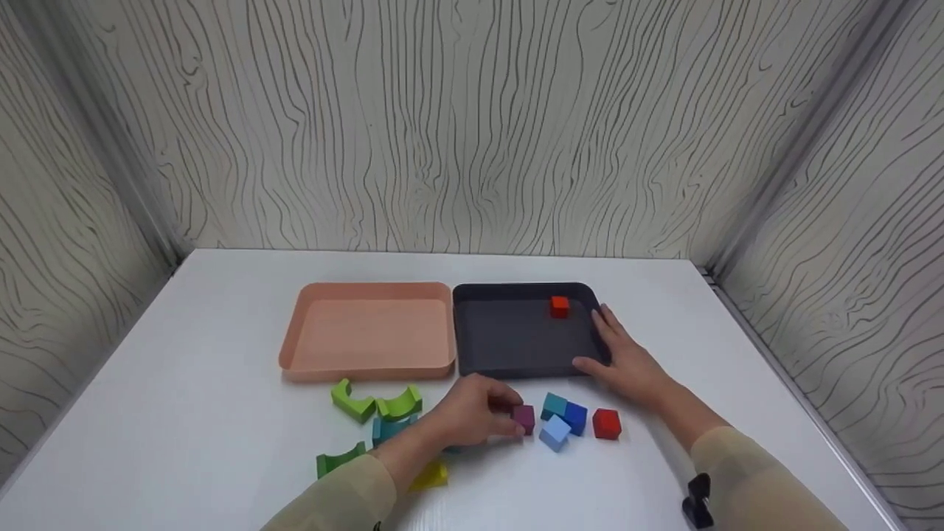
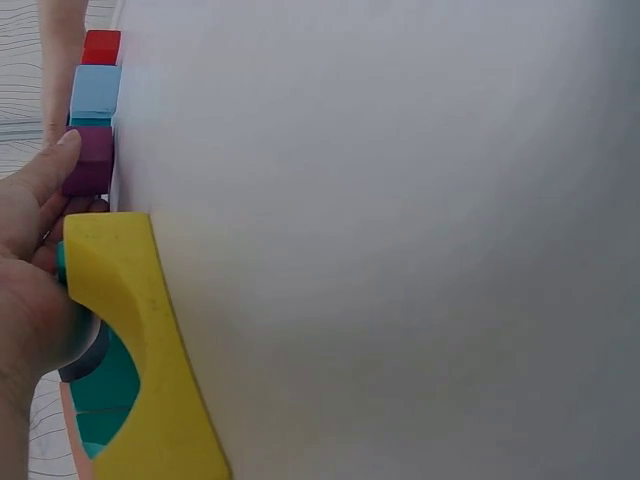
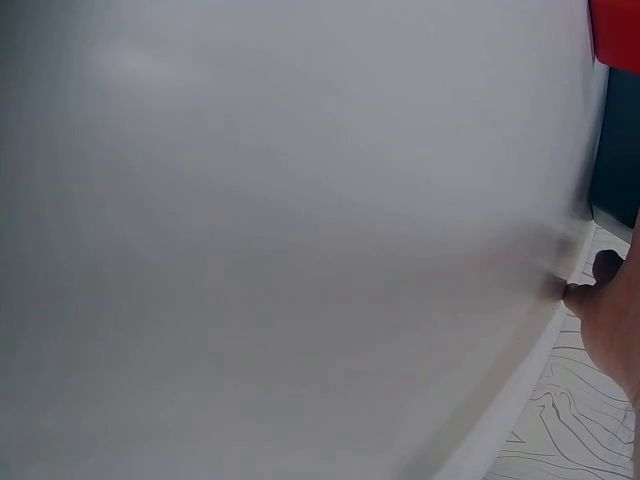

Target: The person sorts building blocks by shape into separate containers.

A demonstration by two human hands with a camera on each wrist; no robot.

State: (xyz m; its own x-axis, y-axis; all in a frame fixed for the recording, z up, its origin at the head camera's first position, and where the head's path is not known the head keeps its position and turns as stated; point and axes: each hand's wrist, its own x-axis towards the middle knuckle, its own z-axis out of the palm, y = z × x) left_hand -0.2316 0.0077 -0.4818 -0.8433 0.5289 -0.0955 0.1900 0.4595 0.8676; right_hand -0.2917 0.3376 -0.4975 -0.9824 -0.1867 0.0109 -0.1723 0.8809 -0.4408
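Observation:
My left hand [image 1: 472,413] pinches a purple cube [image 1: 524,419] between thumb and fingers, low over the white table. The left wrist view shows the thumb against the purple cube [image 2: 90,160]. Just right of it sit a teal cube [image 1: 554,405], a dark blue cube [image 1: 576,418] and a light blue cube [image 1: 554,433], with a red cube [image 1: 607,424] a little apart. My right hand [image 1: 630,369] rests with spread fingers at the right side of a dark tray [image 1: 516,363]. One small red cube [image 1: 560,307] lies inside that tray.
A pink tray [image 1: 369,375] stands left of the dark one. Light green arch blocks [image 1: 399,403], a green arch block [image 1: 339,459], a teal block [image 1: 391,429] and a yellow arch block [image 2: 150,330] lie around my left forearm. Patterned walls [image 1: 442,125] enclose the table.

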